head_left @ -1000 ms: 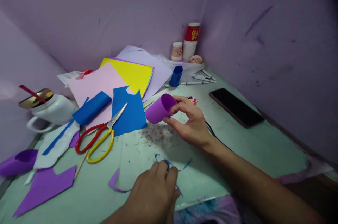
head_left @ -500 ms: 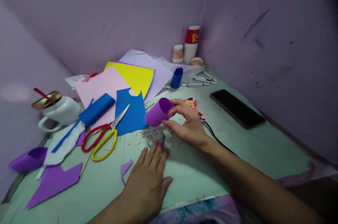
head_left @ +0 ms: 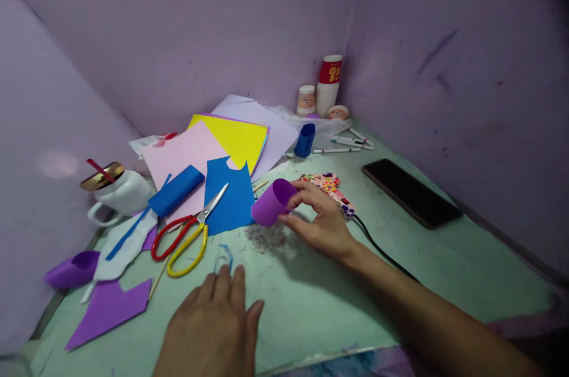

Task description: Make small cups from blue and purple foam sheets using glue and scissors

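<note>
- Left hand (head_left: 207, 329): palm down over the desk (head_left: 311, 315), fingers slightly parted; a flat palm should sweep best.
- Right hand (head_left: 322, 223): pinching the tube (head_left: 268, 206), aloft, by its rim; a light grip should avoid creases.
- Scissors (head_left: 202, 218): left of it, possibly in the way.
- Blue scrap (head_left: 228, 253): just ahead of the left hand.

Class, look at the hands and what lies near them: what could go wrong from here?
The right hand pinches the purple tube by its open rim, so a harder squeeze might dent it.

The left hand is close to the scissors, whose metal blades are uncovered; reaching carelessly past the handles might nick a finger.

The thin blue scraps lie loose just ahead of the left hand, so a quick sweep might scatter them.
</note>
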Action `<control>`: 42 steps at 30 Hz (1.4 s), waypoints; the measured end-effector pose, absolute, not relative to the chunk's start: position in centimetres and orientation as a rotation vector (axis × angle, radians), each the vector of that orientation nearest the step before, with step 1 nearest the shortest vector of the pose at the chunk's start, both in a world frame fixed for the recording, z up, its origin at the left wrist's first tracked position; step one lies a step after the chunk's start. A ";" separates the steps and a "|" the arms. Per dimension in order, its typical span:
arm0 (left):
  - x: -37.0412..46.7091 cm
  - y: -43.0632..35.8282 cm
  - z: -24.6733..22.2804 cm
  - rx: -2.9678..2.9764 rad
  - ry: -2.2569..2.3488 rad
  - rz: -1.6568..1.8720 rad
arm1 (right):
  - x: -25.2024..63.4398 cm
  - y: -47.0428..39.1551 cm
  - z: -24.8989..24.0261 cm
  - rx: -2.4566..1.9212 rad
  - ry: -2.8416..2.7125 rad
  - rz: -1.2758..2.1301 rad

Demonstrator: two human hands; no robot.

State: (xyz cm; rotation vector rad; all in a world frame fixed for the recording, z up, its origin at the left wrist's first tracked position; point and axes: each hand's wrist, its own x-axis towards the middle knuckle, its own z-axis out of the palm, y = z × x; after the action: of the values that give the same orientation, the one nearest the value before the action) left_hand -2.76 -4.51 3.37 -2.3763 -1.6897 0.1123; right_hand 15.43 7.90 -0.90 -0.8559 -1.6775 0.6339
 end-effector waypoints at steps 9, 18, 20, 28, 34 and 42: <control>-3.5 3.6 2.3 -2.551 -2.228 -1.042 | 15.7 7.1 -0.4 -0.897 -1.789 0.854; -1.9 2.9 0.4 -2.947 -2.466 -1.722 | 14.1 5.4 -0.6 -0.888 -1.802 1.205; -2.0 2.9 0.4 -2.955 -2.502 -1.758 | 13.8 5.5 -0.7 -0.926 -1.722 1.282; -1.7 2.6 0.2 -2.790 -2.610 -1.734 | 13.6 5.6 -0.3 -0.963 -1.543 1.465; -1.7 2.4 -0.6 -2.733 -2.552 -1.707 | 13.7 5.9 -0.6 -0.895 -1.560 1.475; -1.8 2.3 -1.3 -2.707 -2.533 -1.639 | 13.7 5.8 -0.8 -0.875 -1.547 1.482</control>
State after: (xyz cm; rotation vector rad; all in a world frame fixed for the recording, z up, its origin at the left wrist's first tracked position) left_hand -1.77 2.33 -1.30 -2.7073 -2.5326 -1.6392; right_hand 13.74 5.75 -0.83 -0.8745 -1.5466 1.4823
